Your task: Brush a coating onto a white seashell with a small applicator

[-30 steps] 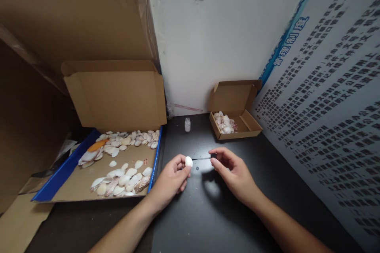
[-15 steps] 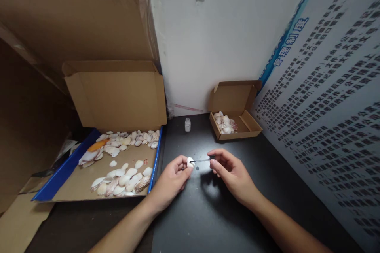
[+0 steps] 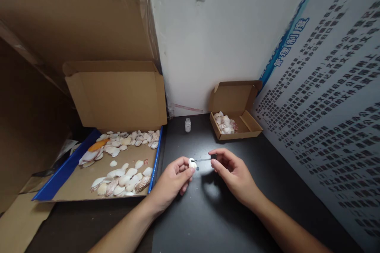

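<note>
Between the fingertips of my left hand (image 3: 177, 172), a small white seashell (image 3: 192, 163) is pinched, its ribbed side showing. My right hand (image 3: 230, 168) grips the black cap of a thin applicator brush (image 3: 203, 160). The brush's dark tip lies against the upper part of the shell or just over it; I cannot tell which. Both hands are held low over the black tabletop (image 3: 190, 221). A small dark round spot shows just beside the shell. Beyond the hands a little clear bottle (image 3: 188, 125) stands upright without a cap, with pale contents.
To the left lies an open cardboard box (image 3: 74, 184) with blue sides, holding many seashells (image 3: 123, 180). At the back right a smaller open cardboard box (image 3: 237, 136) has a heap of shells (image 3: 225, 122) in its left part. A printed panel (image 3: 326, 106) borders the right side.
The shell has turned in my left fingers and moved slightly right, showing more of its ribbed face. My right hand and the brush have shifted very slightly.
</note>
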`<state>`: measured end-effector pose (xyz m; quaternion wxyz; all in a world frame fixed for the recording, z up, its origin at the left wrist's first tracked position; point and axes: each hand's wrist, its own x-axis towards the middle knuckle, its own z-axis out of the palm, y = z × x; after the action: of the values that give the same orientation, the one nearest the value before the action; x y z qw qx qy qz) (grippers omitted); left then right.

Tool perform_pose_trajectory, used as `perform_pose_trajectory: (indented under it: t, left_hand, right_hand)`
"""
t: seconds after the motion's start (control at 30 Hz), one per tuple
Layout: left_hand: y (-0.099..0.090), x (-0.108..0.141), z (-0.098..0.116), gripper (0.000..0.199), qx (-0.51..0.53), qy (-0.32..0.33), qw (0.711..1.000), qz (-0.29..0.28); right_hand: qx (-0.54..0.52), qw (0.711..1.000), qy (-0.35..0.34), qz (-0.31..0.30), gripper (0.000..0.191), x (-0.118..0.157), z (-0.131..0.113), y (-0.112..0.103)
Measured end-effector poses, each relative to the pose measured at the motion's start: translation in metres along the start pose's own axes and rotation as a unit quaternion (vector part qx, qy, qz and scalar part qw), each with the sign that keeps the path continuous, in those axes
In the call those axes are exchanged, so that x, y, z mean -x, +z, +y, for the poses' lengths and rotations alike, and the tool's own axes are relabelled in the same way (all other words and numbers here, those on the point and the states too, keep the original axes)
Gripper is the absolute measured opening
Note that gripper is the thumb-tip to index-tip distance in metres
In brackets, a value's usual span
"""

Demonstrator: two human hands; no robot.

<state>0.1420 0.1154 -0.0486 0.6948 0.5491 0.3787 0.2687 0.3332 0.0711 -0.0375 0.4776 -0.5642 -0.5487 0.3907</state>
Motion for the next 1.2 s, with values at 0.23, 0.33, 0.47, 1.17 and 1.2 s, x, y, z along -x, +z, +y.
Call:
perform_pose_trajectory:
  t: [0.23,0.33,0.47,1.17,1.2]
  left_hand:
    - [0.0003,-0.0017,-0.0024,0.034,0.033,0.002,0.999,0.001]
    - [0.0006,-0.002,-0.0019,0.034,0.034,0.004,0.999,0.002]
    - [0.0009,-0.0014,-0.0009,0.033,0.026,0.004,1.0,0.001]
    - [0.0021,0.0005,0.0028,0.023,0.027,-0.002,1.0,0.008]
    - [0.0019,0.0004,0.0026,0.024,0.027,-0.002,1.0,0.007]
  right_hand:
    - [-0.007,1.0,-0.016,-0.004,0.028,0.0006,0.0007,-0.0001]
    - [0.02,0.999,-0.026,0.004,0.026,0.0004,0.0006,-0.0008]
    - [0.02,0.999,-0.022,0.026,0.027,0.0002,-0.0006,-0.0023]
    - [0.037,0.998,-0.039,0.027,0.026,0.0002,-0.0007,-0.0016]
    - [0.029,0.999,-0.039,0.017,0.026,0.0007,-0.0007,-0.0014]
